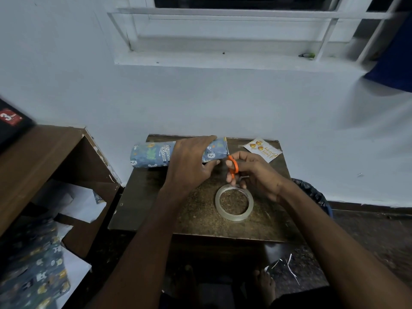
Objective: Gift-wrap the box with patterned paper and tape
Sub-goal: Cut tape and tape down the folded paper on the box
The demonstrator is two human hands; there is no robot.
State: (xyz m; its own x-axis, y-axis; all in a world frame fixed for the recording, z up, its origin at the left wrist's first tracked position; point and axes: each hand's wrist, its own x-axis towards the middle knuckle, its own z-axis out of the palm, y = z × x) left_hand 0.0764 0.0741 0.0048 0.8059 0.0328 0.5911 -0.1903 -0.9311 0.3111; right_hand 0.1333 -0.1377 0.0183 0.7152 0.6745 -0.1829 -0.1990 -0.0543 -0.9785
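1. Partly hidden: the wrapped box (156, 154), its middle covered by the left hand (191, 161) clamped over it, thumb under the near side.
2. Hard to make out: the blades of the scissors (231, 165), blurred against the box's right end; orange handles gripped in the right hand (256, 175), fingers through the loops.
3. Lying at the back of the small table (200, 215), long axis running left to right, left end jutting past the table's edge.
4. Flat near the middle, just in front of the right hand: a tape roll (234, 202).
5. Back right corner: a greeting card (263, 150).
6. Bare tabletop only along the left and front edges.
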